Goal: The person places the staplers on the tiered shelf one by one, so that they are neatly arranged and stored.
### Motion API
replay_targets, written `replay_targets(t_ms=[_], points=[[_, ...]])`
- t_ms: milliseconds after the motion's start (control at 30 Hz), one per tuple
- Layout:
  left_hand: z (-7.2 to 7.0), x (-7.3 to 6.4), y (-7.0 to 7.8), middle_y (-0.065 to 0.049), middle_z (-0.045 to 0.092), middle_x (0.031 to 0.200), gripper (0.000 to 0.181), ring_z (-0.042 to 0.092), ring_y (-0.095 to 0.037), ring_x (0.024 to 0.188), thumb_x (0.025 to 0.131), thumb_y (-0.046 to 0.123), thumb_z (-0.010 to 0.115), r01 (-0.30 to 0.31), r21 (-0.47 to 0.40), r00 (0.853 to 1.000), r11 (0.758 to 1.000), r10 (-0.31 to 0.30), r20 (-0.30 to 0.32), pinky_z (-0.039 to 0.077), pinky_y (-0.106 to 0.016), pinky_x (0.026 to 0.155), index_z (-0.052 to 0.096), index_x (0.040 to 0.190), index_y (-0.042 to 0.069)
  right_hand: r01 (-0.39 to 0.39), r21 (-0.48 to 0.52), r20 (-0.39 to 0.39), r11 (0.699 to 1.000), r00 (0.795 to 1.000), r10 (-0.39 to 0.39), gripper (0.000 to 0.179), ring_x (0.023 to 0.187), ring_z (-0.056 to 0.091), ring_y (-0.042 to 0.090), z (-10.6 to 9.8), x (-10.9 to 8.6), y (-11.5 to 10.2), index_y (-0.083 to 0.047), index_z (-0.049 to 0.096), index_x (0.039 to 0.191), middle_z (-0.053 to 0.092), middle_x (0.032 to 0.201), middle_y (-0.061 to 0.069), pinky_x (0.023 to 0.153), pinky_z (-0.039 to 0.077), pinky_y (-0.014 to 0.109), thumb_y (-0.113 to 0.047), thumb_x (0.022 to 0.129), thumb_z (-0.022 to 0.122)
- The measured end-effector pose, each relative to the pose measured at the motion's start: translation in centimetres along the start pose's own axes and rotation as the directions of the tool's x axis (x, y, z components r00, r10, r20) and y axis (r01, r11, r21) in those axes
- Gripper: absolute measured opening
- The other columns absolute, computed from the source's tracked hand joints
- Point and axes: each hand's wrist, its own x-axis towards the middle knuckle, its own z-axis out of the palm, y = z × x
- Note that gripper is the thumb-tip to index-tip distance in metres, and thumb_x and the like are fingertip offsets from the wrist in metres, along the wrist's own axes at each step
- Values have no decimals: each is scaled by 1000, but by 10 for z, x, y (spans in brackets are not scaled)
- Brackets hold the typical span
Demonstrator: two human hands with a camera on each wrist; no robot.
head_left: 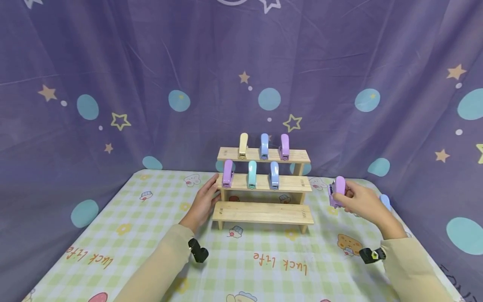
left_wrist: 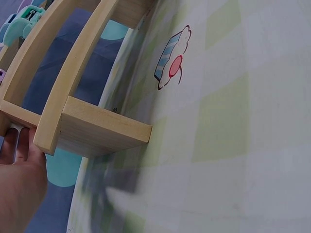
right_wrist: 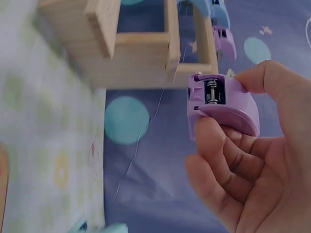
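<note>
A purple mini stapler point(head_left: 338, 191) is pinched between the thumb and fingers of my right hand point(head_left: 364, 203), off the right side of a three-tier wooden rack point(head_left: 264, 213). In the right wrist view, the stapler's point(right_wrist: 223, 102) metal spring shows. My left hand point(head_left: 203, 203) holds the rack's left side at the middle shelf; its fingertips are partly hidden behind the wood. On the middle shelf stand purple point(head_left: 227, 173), teal point(head_left: 252, 174) and blue point(head_left: 274, 175) staplers. Yellow point(head_left: 243, 145), blue point(head_left: 264, 146) and purple point(head_left: 284, 147) ones stand on the top shelf.
Beyond my right hand, a blue stapler point(head_left: 385, 201) shows partly on the table. Part of a teal object point(right_wrist: 104, 228) appears at the bottom of the right wrist view. A checkered cloth point(head_left: 151, 218) covers the table; a purple curtain point(head_left: 226, 50) hangs behind.
</note>
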Motion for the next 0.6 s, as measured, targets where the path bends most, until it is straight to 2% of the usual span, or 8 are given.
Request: replay_targets(t_ms=[333, 600], points=[[0, 0, 0, -11, 24, 163, 52, 31, -33, 145, 111, 20, 38, -5, -11, 1000, 1000, 5, -8, 29, -42, 120, 25, 160, 11, 41, 84, 14, 996, 999, -42, 30, 67, 66, 22, 17, 23, -28, -10, 53, 89, 58, 68, 1, 56, 52, 33, -36, 95, 66], [0, -1, 0, -11, 26, 162, 51, 31, -31, 144, 111, 20, 38, -7, -10, 1000, 1000, 7, -6, 28, -42, 120, 25, 160, 12, 80, 85, -24, 993, 997, -79, 26, 61, 65, 17, 33, 43, -39, -11, 57, 88, 64, 66, -2, 55, 51, 32, -33, 92, 69]])
